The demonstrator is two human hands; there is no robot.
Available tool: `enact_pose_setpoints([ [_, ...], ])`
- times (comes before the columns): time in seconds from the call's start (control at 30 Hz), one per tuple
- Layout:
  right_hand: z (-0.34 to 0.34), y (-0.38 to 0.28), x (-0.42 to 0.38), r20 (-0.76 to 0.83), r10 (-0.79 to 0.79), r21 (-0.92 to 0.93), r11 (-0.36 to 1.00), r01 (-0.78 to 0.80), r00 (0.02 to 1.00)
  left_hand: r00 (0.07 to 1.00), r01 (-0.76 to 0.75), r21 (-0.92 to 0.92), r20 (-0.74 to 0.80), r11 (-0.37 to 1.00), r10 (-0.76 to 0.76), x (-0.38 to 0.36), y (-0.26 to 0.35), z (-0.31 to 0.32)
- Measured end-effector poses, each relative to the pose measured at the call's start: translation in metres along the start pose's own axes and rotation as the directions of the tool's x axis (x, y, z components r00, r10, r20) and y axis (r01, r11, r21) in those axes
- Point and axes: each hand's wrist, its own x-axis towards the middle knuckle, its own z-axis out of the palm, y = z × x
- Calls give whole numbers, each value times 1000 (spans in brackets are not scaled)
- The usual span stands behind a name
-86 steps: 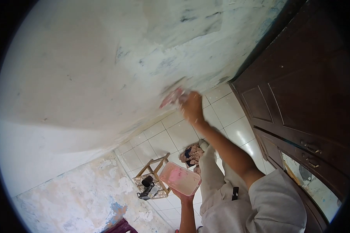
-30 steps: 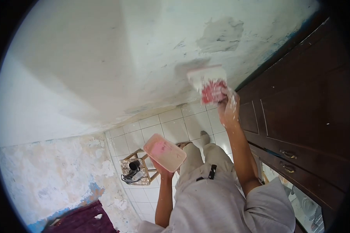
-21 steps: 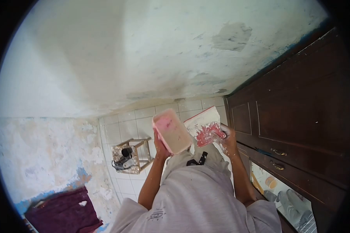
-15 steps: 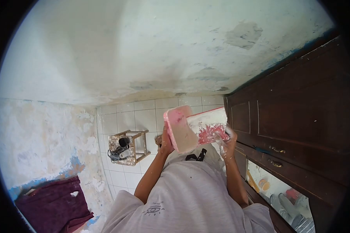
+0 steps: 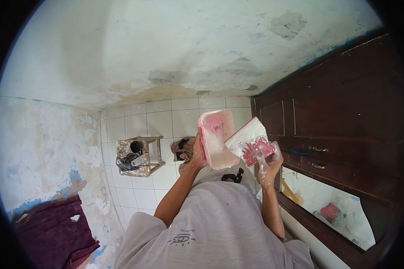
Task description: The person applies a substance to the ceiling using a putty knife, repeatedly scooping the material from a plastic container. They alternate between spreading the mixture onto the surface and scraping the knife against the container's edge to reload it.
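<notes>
A pink rectangular plastic tub [image 5: 224, 148] faces me, its inside smeared with pale putty and a brighter pink patch near the far end. My left hand [image 5: 197, 154] is closed on its left side. In my right hand [image 5: 269, 166] is a red plastic putty spreader [image 5: 249, 136], its blade thickly coated with white putty. The spreader's left corner comes close to the tub's right rim, and its blade slants up and to the right. White putty spots my right fingers and wrist.
Ahead rises a patchy wall [image 5: 166, 45]. On the tiled floor stand a spattered wooden stool [image 5: 155, 154] bearing a black cup and a bag, and a crumpled cloth [image 5: 182, 150]. Dark wooden cabinets [image 5: 345, 98] line the right. A purple cloth [image 5: 54, 233] hangs at left.
The spreader has moved right, off the tub it overlapped, and its blade has turned to a steeper slant. The tub has tilted differently. My view has shifted, showing more of the floor cloth.
</notes>
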Motion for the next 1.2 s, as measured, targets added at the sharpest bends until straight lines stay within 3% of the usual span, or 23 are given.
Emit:
enact_pose_setpoints([
  [0.03, 5, -4, -6, -13, -9, -54, 999, 8, 1000, 1000, 5, 18, -11, 1000, -5, -2, -2, 1],
  [0.13, 18, -10, -19, -19, 121, 68, 990, -119, 992, 1000, 11, 101, 3, 995, -11, -13, -13, 5],
  [0.17, 16, -6, -21, 12, 95, -107, 990, -93, 995, 1000, 12, 117, 1, 993, -12, -14, -19, -1],
  [0.3, 23, -18, -26, 63, -9, -375, 926, 32, 998, 1000, -18, 135, 16, 991, 16, -22, -32, -2],
  [0.5, 22, -31, -18, 115, -34, -454, 887, 83, 993, 997, -71, 31, 37, 997, 70, -26, -39, 7],
  [0.63, 17, -37, -16, 144, -52, -396, 912, 106, 988, 992, -52, -49, 109, 997, 57, -30, -39, 15],
  [0.73, 15, -53, -15, 191, -142, -396, 894, 209, 971, 980, -62, -53, 186, 997, 71, -28, -42, 20],
  [0.83, 11, -49, -14, 275, -111, -413, 883, 221, 955, 957, -78, -144, 266, 986, 115, -24, -50, 32],
  [0.87, 10, -46, -13, 302, -113, -430, 870, 241, 947, 966, -110, -101, 224, 989, 131, -23, -53, 38],
  [0.93, 9, -39, -14, 311, -82, -399, 893, 209, 947, 975, -175, -11, 140, 985, 175, -22, -58, 49],
  [1.03, 5, -37, -12, 315, 3, -363, 924, 117, 949, 972, -162, -55, 166, 985, 169, -11, -65, 50],
  [1.13, -11, -22, 1, 292, -122, -245, 949, 197, 949, 972, -121, -12, 203, 993, 121, -3, -70, 51],
  [1.2, -25, -17, 11, 260, 57, -180, 984, -9, 964, 984, -131, 13, 127, 991, 128, -4, -73, 58],
])
